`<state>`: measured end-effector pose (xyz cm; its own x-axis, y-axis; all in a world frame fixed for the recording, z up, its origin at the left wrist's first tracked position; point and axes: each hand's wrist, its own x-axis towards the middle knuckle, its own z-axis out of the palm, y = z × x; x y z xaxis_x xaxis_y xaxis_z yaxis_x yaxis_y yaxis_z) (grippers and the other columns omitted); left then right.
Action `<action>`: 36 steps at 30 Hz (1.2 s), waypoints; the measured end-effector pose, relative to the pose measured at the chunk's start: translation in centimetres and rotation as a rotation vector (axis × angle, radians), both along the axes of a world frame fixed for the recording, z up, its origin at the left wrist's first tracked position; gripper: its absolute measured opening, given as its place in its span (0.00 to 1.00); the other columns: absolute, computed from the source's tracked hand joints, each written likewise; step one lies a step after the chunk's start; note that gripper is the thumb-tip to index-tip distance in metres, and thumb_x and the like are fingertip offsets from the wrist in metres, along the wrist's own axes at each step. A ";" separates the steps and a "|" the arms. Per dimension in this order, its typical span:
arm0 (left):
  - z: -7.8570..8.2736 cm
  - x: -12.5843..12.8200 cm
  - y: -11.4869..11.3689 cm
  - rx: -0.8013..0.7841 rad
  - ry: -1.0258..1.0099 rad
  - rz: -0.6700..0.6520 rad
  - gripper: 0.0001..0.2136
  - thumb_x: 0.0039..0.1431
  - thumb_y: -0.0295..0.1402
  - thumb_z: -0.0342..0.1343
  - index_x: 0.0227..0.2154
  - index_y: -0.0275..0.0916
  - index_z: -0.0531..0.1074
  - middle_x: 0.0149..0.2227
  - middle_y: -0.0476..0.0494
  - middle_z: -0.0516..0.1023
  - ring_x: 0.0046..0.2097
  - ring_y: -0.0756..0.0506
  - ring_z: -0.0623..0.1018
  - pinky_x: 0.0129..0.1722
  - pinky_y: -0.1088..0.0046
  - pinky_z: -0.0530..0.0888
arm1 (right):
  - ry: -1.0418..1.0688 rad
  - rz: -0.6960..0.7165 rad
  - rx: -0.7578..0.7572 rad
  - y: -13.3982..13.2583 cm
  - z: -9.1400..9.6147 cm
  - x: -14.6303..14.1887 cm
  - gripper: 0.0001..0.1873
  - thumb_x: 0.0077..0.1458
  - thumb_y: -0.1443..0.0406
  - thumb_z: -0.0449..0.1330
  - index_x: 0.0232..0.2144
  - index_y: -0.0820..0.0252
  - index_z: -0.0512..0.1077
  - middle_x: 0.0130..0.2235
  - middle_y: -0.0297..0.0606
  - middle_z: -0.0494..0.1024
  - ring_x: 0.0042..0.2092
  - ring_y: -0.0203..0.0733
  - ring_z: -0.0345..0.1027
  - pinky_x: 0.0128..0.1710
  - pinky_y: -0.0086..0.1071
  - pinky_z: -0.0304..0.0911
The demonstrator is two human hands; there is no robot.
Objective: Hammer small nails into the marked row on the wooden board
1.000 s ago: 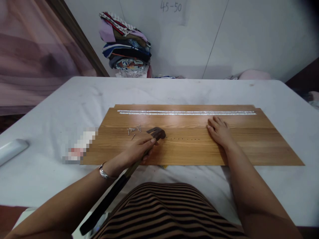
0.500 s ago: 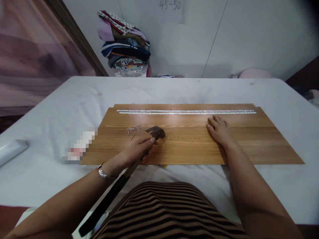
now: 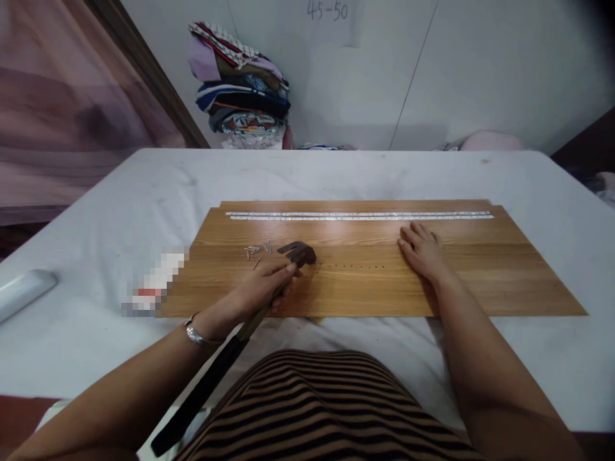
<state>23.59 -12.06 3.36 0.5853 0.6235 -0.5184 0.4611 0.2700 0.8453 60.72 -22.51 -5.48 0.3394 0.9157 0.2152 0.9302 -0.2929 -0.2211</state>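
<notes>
My left hand (image 3: pixel 269 285) is wrapped round a claw hammer (image 3: pixel 300 253), gripping it just below the head. Its black-ended handle slants down toward my body past the board's near edge. The head is over a wooden board (image 3: pixel 504 282), beside the left end of a row of small dark dots (image 3: pixel 352 266); whether they are nail heads or holes I cannot tell. My right hand (image 3: pixel 423 253) rests flat on the board, fingers stretched out, to the right of that row. Several loose nails (image 3: pixel 254 249) lie on the board left of the hammer head.
Two white measuring strips (image 3: pixel 360 216) run along the board's far side. The board lies on a white-covered table (image 3: pixel 336 173). A blurred-out item (image 3: pixel 161 282) is left of the board, and a white cylindrical object (image 3: pixel 29 291) sits farther left. Folded clothes (image 3: pixel 243 89) are stacked behind the table.
The hammer head and my left hand have shifted slightly to the left and up. My right hand stays in place on the board.
</notes>
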 end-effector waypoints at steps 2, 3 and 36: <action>-0.2 0.0 -0.1 -0.022 0.000 -0.003 0.21 0.59 0.51 0.50 0.39 0.36 0.70 0.23 0.53 0.64 0.18 0.56 0.62 0.14 0.81 0.58 | 0.003 0.006 0.005 0.0 0.1 0.0 0.23 0.63 0.57 0.45 0.53 0.58 0.70 0.61 0.53 0.66 0.62 0.59 0.55 0.57 0.58 0.52; -0.3 0.0 -0.1 -0.033 -0.001 -0.001 0.21 0.59 0.51 0.50 0.39 0.36 0.70 0.23 0.53 0.64 0.18 0.56 0.62 0.14 0.81 0.58 | 0.003 0.009 0.009 0.0 0.1 0.0 0.23 0.63 0.57 0.45 0.53 0.58 0.70 0.61 0.52 0.66 0.62 0.59 0.55 0.57 0.58 0.52; -0.1 0.1 0.0 0.006 -0.032 -0.014 0.21 0.60 0.51 0.50 0.38 0.36 0.70 0.23 0.52 0.65 0.18 0.56 0.62 0.15 0.81 0.58 | -0.017 -0.006 -0.014 -0.1 -0.1 0.1 0.24 0.63 0.57 0.45 0.53 0.61 0.70 0.61 0.54 0.65 0.63 0.59 0.56 0.57 0.57 0.52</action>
